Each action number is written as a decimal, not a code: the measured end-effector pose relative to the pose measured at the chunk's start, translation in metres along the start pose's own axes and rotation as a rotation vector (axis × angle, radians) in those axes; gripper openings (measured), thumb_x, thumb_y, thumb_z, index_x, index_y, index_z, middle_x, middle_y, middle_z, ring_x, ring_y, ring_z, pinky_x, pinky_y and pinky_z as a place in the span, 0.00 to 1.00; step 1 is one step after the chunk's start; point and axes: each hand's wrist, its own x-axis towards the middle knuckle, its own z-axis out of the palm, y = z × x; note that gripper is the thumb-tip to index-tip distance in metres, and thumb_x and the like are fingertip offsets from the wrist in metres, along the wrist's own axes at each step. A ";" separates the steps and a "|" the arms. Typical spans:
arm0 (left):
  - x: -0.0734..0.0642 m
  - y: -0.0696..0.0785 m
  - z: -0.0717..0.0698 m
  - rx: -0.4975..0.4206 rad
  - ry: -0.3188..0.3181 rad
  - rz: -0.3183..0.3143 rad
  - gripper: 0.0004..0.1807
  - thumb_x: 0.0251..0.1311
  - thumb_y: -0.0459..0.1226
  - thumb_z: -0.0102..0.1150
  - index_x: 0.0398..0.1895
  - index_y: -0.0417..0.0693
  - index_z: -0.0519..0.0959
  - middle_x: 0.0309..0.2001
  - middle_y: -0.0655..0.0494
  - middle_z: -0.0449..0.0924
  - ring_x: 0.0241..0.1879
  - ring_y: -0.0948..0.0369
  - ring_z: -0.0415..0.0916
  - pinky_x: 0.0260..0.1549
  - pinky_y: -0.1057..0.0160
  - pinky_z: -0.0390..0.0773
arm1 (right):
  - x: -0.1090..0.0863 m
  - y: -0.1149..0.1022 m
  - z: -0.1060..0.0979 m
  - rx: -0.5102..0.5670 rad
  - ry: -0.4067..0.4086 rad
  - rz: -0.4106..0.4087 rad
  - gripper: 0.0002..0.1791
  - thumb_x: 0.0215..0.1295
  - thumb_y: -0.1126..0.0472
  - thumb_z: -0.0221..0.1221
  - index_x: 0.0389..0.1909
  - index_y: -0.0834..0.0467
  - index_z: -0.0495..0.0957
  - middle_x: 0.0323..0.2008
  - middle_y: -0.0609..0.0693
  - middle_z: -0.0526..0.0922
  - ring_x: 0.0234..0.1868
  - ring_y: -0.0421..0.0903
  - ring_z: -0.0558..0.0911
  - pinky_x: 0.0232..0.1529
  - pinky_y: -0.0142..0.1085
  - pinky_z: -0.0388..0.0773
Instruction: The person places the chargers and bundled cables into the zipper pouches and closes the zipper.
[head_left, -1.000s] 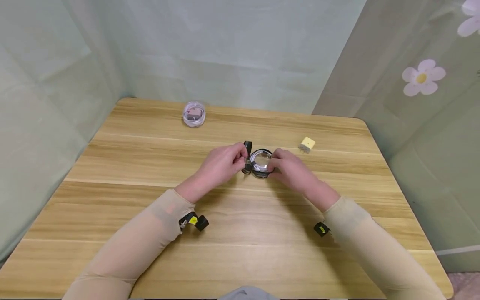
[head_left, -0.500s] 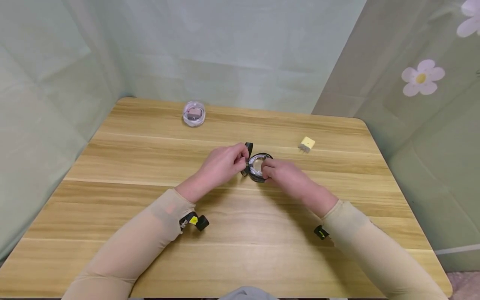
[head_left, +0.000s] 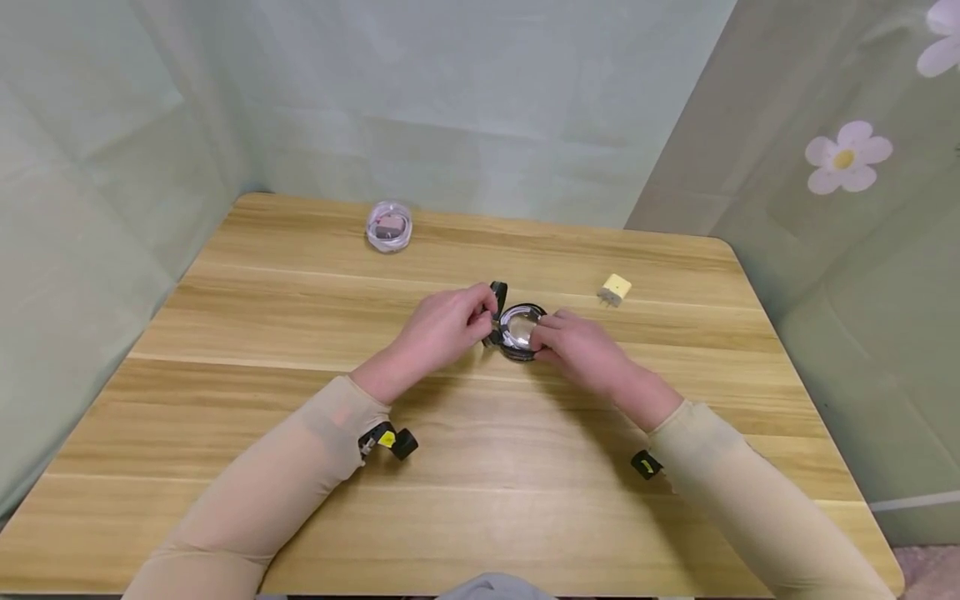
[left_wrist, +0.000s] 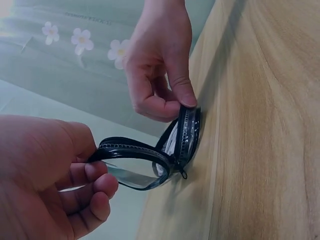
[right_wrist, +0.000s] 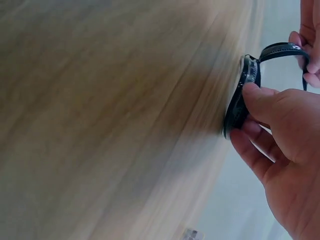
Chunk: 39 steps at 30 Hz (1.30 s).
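Observation:
A small round clear zip case [head_left: 517, 355] with black zipper trim stands unzipped near the middle of the table. Its lid [left_wrist: 127, 151] is raised on the left side, and my left hand [head_left: 444, 329] pinches that lid's rim between thumb and fingers. Coiled in the other half lies a white cable [head_left: 510, 322]. My right hand [head_left: 581, 348] holds this half by its right rim, thumb on the zipper edge in the right wrist view. A black zipper pull [left_wrist: 183, 173] hangs by the hinge in the left wrist view.
At the back left of the wooden table [head_left: 300, 492] lies a coiled pale cable [head_left: 402, 242] around a pinkish-grey plug adapter [head_left: 389, 226]. A yellow and grey plug adapter [head_left: 616, 287] sits at the back right. Fabric curtains [head_left: 450, 108] surround the table.
My right hand shifted left and toward me over the case half, then back slightly to the right on its rim. The left hand has stayed in place, still pinching the lid.

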 end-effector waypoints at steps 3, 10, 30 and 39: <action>0.000 0.001 0.000 -0.016 0.001 -0.005 0.07 0.77 0.34 0.62 0.52 0.48 0.84 0.29 0.59 0.78 0.26 0.60 0.71 0.27 0.59 0.71 | 0.001 0.000 0.002 -0.013 -0.007 -0.002 0.08 0.71 0.66 0.73 0.45 0.55 0.84 0.46 0.50 0.87 0.47 0.52 0.82 0.48 0.49 0.84; 0.000 0.002 0.001 -0.075 0.006 0.002 0.08 0.81 0.34 0.60 0.56 0.46 0.84 0.34 0.57 0.81 0.30 0.58 0.76 0.32 0.57 0.76 | 0.002 0.000 0.005 0.007 0.004 -0.008 0.09 0.73 0.68 0.71 0.49 0.56 0.85 0.49 0.51 0.88 0.51 0.53 0.84 0.54 0.49 0.84; -0.002 0.000 0.003 -0.133 0.022 0.000 0.10 0.85 0.33 0.51 0.63 0.45 0.74 0.35 0.54 0.76 0.29 0.57 0.72 0.30 0.55 0.73 | 0.013 -0.007 0.015 0.012 0.064 -0.043 0.11 0.71 0.71 0.70 0.50 0.56 0.90 0.48 0.52 0.88 0.48 0.54 0.80 0.50 0.47 0.81; -0.001 -0.001 0.003 -0.071 0.030 -0.004 0.11 0.84 0.33 0.53 0.63 0.44 0.74 0.36 0.54 0.78 0.30 0.55 0.74 0.31 0.53 0.75 | 0.013 -0.008 0.004 0.062 0.065 0.013 0.08 0.73 0.66 0.72 0.51 0.58 0.90 0.50 0.52 0.88 0.54 0.53 0.82 0.58 0.48 0.82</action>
